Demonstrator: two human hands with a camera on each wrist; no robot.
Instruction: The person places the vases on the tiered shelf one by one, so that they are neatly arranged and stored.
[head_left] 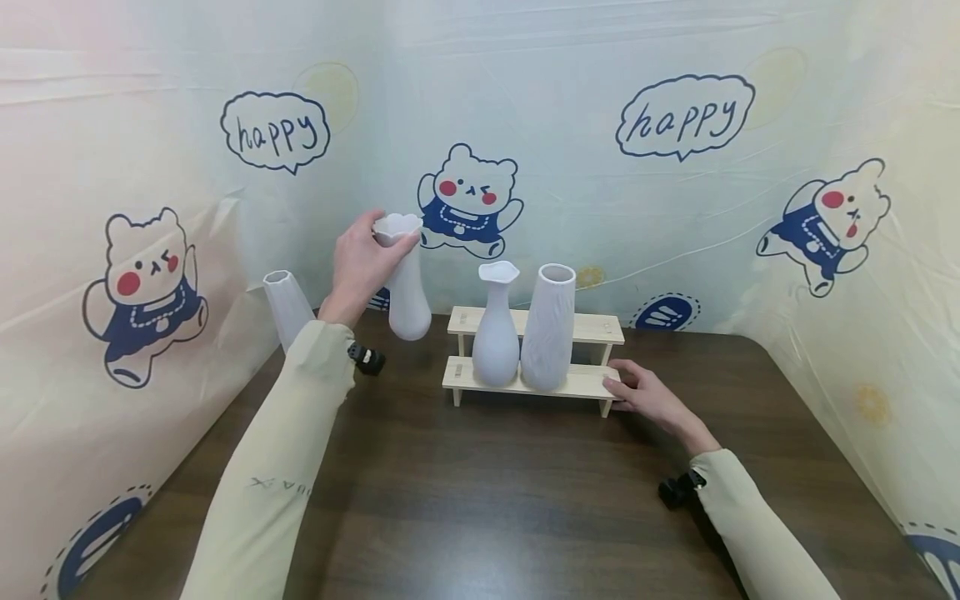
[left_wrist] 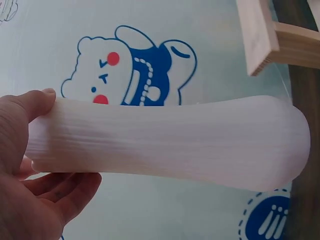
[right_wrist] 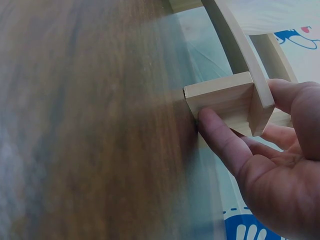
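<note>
White vase (head_left: 409, 304) | left hand (head_left: 363, 267) grips its top | right hand (head_left: 647, 395) grasps wooden stand (head_left: 585, 382)

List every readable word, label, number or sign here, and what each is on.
"happy": left speech bubble on the backdrop.
"happy": right speech bubble, same backdrop.
Left sleeve: printed characters, too blurred to read.
Rack: dark marks at its left end, too small to read.
Blue ovals: white strokes, not clearly letters.

pale cream sleeves (head_left: 258, 467), dark lettering (head_left: 281, 485) leftward, black wrist devices (head_left: 367, 359).
</note>
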